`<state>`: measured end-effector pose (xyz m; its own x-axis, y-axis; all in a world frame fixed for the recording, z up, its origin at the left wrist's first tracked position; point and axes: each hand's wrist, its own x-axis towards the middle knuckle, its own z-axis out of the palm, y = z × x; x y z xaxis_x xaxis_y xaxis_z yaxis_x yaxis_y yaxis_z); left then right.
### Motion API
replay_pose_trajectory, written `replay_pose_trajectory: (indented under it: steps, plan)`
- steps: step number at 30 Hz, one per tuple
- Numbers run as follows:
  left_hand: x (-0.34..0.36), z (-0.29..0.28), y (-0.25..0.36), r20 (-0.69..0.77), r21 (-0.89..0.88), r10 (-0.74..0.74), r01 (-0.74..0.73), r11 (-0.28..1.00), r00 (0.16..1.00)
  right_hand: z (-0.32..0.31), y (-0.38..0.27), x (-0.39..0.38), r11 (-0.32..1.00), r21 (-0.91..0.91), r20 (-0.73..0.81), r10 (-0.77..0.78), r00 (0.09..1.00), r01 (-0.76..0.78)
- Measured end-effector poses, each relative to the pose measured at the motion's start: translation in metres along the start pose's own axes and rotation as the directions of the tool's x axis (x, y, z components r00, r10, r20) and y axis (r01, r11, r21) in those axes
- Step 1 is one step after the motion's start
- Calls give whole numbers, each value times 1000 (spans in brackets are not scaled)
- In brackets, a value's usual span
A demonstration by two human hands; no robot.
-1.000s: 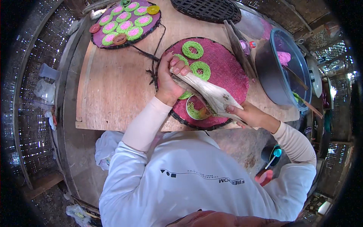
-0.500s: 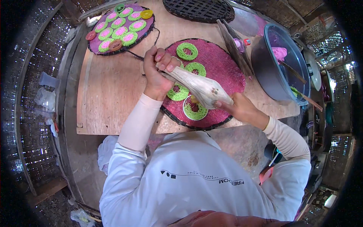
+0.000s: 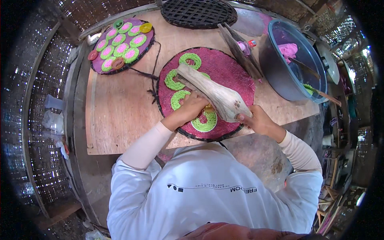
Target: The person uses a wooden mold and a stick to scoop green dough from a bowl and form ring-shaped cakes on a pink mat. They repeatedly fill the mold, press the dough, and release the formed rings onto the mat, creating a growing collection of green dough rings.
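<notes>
A pale wooden hand press [image 3: 218, 91], made of two long pieces, slants over a round red-pink mat with a dark rim [image 3: 240, 76]. My right hand [image 3: 258, 120] is closed round its thick near end, thumb on top. Beneath the middle of the press is my left hand [image 3: 192, 107], its fingertips hidden by the wood. A yellowish part [image 3: 209, 108] shows under the press beside that hand. Several green noodle rings lie on the mat. The nearest green ring [image 3: 205, 123] has a white edge around it, and another green ring [image 3: 190, 61] lies at the far side.
At the far left, a second round tray [image 3: 132, 33] bears green rings with pink centres and small coloured cups. To the right stands a large grey tub [image 3: 276, 72] with pink dough [image 3: 288, 52] and wooden sticks. Wooden pieces [image 3: 240, 52] and a black woven tray [image 3: 199, 14] lie behind.
My left hand has let go of the far handle end and moved nearer, under the press. The two handle pieces have spread apart at that end. My right hand keeps its hold.
</notes>
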<state>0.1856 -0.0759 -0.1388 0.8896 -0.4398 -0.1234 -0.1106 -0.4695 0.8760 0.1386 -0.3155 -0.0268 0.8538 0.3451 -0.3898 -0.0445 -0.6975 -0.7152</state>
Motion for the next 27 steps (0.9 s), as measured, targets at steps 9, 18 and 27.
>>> replay_pose_trajectory:
  steps: [9, 18, 27]
  plan:
    - [-31, -6, 31, 21, 539, 312, -273, 797, 950, -9, 30, -1, 993, 117, -187, 1, 982, 21]
    - [-26, -11, 30, -31, 808, 554, -305, 504, 832, -10, 27, 1, 978, 172, -235, -78, 969, 120]
    - [-24, -45, 93, -238, 593, 597, -372, 714, 766, -4, -13, 4, 941, 307, -86, -122, 989, 143]
